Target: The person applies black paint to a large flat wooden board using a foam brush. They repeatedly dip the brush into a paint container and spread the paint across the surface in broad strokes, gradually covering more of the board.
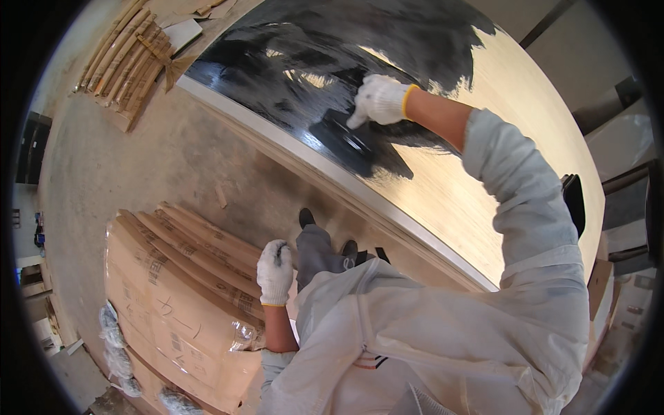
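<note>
A gloved right hand (377, 99) presses something, hidden in its closed grip, onto the wet black patch (360, 149) on the pale panel (484, 187); even overlapping passes would suit; left hand (275, 272) hangs loosely curled, empty

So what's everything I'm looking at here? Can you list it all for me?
Large wooden panel: one, pale wood partly covered in wet black coating, upper middle to right.
Black coated area: one, glossy black, on the panel's upper left part.
Cardboard-wrapped packs: a stack of several, brown, lower left on the floor.
Bundle of wooden strips: one, light wood tied with brown tape, upper left.
Concrete floor: grey, left and centre.
Shoes: two, dark, by the panel's edge.
Work suit: one, white, lower middle and right.
Left hand: white glove, hanging above the cardboard packs, holding nothing I can see.
Right hand: white glove, pressed on the black coating; any tool under it is hidden.
</note>
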`<state>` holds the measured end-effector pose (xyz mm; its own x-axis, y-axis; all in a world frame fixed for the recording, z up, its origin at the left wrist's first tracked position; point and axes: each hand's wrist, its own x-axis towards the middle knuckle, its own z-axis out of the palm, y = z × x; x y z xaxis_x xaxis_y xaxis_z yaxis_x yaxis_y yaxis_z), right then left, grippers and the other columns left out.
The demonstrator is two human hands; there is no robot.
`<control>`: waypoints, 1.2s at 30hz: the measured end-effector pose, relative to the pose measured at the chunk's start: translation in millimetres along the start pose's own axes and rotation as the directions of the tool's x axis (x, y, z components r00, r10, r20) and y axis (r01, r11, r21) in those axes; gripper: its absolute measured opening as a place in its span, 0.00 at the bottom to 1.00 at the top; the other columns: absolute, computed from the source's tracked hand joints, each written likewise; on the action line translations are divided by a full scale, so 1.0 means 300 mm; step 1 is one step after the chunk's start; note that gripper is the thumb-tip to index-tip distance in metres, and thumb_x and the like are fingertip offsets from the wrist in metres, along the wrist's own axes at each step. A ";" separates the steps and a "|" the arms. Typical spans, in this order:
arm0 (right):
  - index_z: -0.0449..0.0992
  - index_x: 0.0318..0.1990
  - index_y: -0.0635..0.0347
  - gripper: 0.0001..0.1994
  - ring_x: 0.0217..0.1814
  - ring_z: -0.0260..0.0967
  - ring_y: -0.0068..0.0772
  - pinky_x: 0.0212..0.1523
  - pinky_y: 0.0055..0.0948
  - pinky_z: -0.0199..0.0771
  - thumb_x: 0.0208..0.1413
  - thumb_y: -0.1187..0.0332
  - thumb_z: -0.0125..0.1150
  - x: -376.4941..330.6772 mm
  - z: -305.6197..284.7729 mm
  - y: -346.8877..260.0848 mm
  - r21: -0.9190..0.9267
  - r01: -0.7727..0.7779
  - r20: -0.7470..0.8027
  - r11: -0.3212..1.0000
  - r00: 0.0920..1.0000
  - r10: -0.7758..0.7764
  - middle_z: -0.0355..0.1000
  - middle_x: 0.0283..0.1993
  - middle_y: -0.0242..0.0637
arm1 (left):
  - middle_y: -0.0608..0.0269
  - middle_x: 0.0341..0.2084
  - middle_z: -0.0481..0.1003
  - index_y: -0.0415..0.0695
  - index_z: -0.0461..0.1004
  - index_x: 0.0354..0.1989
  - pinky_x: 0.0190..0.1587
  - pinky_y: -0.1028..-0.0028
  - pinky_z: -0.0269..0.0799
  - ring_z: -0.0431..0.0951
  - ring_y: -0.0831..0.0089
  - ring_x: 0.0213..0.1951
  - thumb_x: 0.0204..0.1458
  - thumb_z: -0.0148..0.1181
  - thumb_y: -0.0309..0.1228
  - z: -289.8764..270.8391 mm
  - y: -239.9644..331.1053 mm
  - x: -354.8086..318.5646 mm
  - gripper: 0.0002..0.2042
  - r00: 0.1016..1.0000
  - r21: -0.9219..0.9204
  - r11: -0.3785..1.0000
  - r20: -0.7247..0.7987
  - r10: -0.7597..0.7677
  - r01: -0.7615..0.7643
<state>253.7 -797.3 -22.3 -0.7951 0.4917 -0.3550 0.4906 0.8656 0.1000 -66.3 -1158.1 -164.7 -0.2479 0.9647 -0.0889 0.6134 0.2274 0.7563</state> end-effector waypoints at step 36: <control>0.87 0.50 0.13 0.16 0.41 0.75 0.36 0.45 0.35 0.75 0.69 0.60 0.58 -0.600 0.257 -0.137 -0.094 0.127 -0.010 0.987 0.992 -0.128 0.78 0.35 0.25 | 0.48 0.45 0.85 0.41 0.83 0.51 0.51 0.57 0.81 0.86 0.48 0.47 0.64 0.61 0.31 0.070 0.004 -0.158 0.12 0.990 0.077 0.997 0.139 -0.031 0.020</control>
<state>404.1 -928.5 -34.3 -0.8551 0.3773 -0.3555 0.3502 0.9261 0.1406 -38.1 -1200.7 -173.0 -0.1598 0.9664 -0.2014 0.6646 0.2562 0.7019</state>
